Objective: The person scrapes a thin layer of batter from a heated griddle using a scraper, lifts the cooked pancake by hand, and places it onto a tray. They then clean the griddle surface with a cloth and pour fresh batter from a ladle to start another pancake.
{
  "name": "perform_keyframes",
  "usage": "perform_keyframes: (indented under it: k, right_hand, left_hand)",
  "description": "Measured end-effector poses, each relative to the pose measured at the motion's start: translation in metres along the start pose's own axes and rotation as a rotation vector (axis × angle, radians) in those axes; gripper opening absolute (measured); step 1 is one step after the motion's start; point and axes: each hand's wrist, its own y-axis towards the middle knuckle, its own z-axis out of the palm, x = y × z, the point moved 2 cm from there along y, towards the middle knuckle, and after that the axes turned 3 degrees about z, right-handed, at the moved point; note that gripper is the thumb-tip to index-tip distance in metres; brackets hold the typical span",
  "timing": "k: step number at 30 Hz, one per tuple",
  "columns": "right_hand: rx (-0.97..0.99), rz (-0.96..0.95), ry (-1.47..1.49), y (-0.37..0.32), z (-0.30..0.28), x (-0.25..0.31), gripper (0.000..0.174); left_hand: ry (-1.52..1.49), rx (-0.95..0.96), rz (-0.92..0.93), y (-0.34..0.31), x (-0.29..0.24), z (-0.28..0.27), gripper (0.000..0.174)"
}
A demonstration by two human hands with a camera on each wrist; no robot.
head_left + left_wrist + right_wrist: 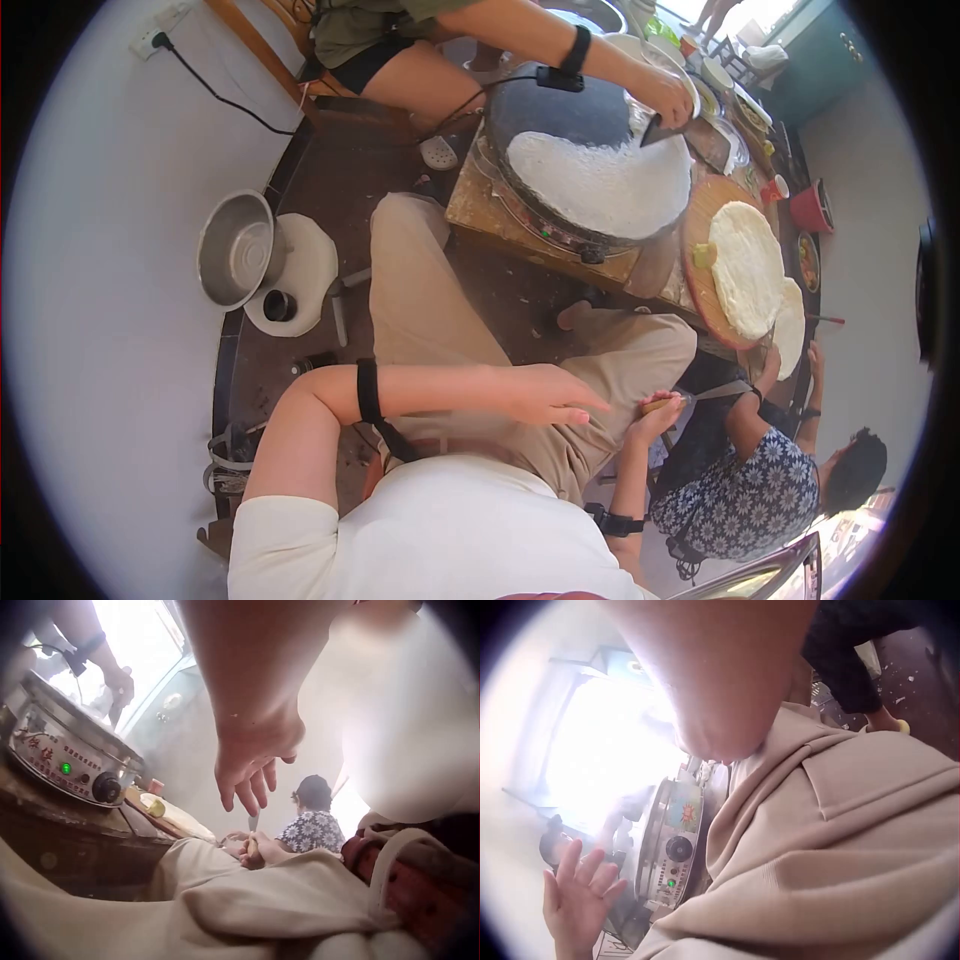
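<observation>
My left hand (pixel 540 395) hovers over my lap, fingers loosely extended and nothing in them. In the right wrist view the same left hand (pixel 581 900) shows its spread fingers. My right hand (pixel 655 415) grips the wooden handle (pixel 660 404) of a long, flat spatula beside my right thigh. Its thin metal blade (pixel 725 390) points away to the right. Beyond my knees stands a round electric griddle (pixel 590 238), half covered by white batter (pixel 600 185). Another person's hand (pixel 668 98) holds a dark scraper (pixel 662 130) at the batter's edge.
Right of the griddle, a round wooden board (pixel 705 290) carries a pale flatbread (pixel 745 270). A person in a flowered top (pixel 740 495) sits at the right, hands near another flatbread (pixel 790 325). A metal basin (pixel 237 250) is at the left, and a power cord (pixel 225 100) hangs by the wall.
</observation>
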Motion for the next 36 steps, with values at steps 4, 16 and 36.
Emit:
perform_keyframes:
  k: [4, 16, 36]
  right_hand:
    - [-0.018, -0.013, -0.063, 0.023, 0.014, -0.002, 0.021]
    - [0.074, 0.037, -0.228, 0.051, 0.007, -0.014, 0.012]
    - [-0.015, 0.026, -0.420, 0.042, 0.018, -0.019, 0.016]
  left_hand:
    - [-0.088, -0.102, -0.028, -0.021, 0.017, 0.011, 0.037]
    - [0.084, -0.147, -0.069, -0.029, 0.033, 0.016, 0.026]
    - [0.172, -0.131, -0.158, -0.020, 0.033, -0.007, 0.028]
